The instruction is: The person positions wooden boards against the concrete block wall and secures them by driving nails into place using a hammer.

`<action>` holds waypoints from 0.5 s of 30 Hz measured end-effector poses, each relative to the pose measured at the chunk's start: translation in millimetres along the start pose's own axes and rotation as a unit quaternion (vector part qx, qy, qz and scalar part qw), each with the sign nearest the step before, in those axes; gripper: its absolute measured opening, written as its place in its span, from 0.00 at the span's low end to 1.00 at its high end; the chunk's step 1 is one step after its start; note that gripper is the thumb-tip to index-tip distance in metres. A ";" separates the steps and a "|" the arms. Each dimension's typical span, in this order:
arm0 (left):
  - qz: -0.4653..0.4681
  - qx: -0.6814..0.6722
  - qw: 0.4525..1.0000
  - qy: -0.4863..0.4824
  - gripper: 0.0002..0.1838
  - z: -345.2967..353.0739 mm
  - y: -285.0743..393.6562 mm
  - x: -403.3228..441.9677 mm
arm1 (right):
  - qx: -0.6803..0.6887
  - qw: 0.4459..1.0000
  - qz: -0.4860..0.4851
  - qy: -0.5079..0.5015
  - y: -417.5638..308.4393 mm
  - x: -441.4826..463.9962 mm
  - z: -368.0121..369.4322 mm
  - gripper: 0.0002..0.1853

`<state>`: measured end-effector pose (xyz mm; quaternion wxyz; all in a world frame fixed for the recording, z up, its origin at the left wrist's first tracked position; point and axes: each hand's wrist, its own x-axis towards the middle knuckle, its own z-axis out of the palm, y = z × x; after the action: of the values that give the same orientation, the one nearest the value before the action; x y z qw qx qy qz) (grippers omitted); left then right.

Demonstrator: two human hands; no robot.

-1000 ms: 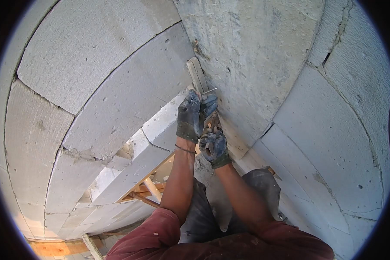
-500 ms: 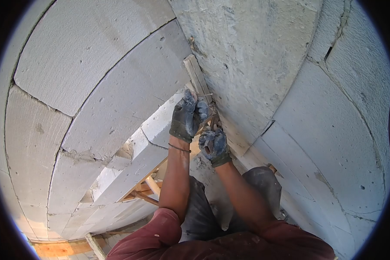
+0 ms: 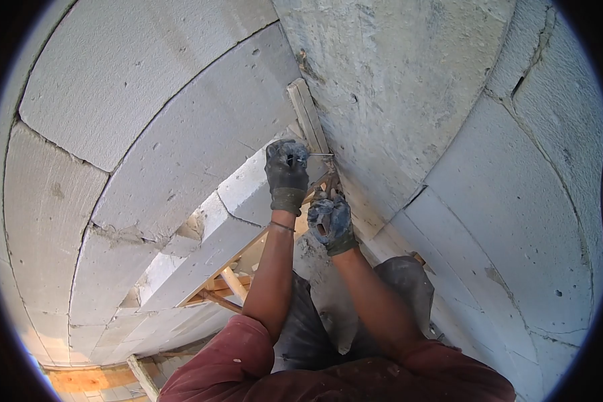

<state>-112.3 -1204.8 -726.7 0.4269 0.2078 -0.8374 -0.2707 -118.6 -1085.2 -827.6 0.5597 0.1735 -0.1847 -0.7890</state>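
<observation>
My left hand (image 3: 288, 175), in a dusty dark glove, is closed around a thin metal nail (image 3: 321, 155). The nail points right, across the lower part of a short wooden strip (image 3: 307, 114) in the wall corner. Lower and to the right, my gloved right hand (image 3: 331, 225) is wrapped round a tool whose brownish end (image 3: 329, 189) shows above the fingers. Its handle end looks hollow; the rest of the tool is hidden by the glove.
Pale block walls (image 3: 201, 127) rise on the left, and a rough grey concrete face (image 3: 395, 87) meets them at the corner. Wooden pieces (image 3: 233, 284) show through a gap below the white ledge (image 3: 248, 191). A timber (image 3: 143, 378) lies at bottom left.
My left hand has turned and shifted slightly left and down, with its fingers curled in. The nail has moved lower and now lies nearly level. My right hand has barely moved.
</observation>
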 end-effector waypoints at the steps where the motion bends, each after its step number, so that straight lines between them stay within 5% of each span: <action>1: -0.012 -0.012 0.999 0.039 0.02 7.9 5.8 -2.9 | 0.000 1.000 0.000 -0.001 -3.2 2.3 -6.9 0.18; 4: 0.048 0.029 0.993 0.100 0.04 29.0 13.6 -1.1 | -0.066 0.994 0.005 -0.083 2.7 3.4 -7.0 0.18; 6: 0.025 0.021 0.992 0.119 0.07 43.1 16.0 0.2 | -0.190 0.967 -0.148 0.087 20.2 -3.3 19.7 0.20; 7: 0.043 0.059 0.989 0.130 0.07 48.1 15.3 0.7 | -0.193 0.976 -0.097 0.025 4.9 -2.3 1.3 0.22; 11: 0.050 0.052 0.991 0.117 0.07 50.1 16.9 1.6 | -0.195 0.973 -0.117 0.049 -3.9 -4.0 -5.8 0.22; 15: 0.121 0.130 0.980 0.092 0.07 47.0 -10.8 -0.2 | -0.048 0.986 0.059 -0.147 -16.2 -4.6 -12.7 0.20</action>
<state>-149.8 -1200.0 -756.7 0.5014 0.1823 -0.8415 -0.0854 -124.4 -1077.1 -846.3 0.5799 0.0174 -0.2366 -0.7794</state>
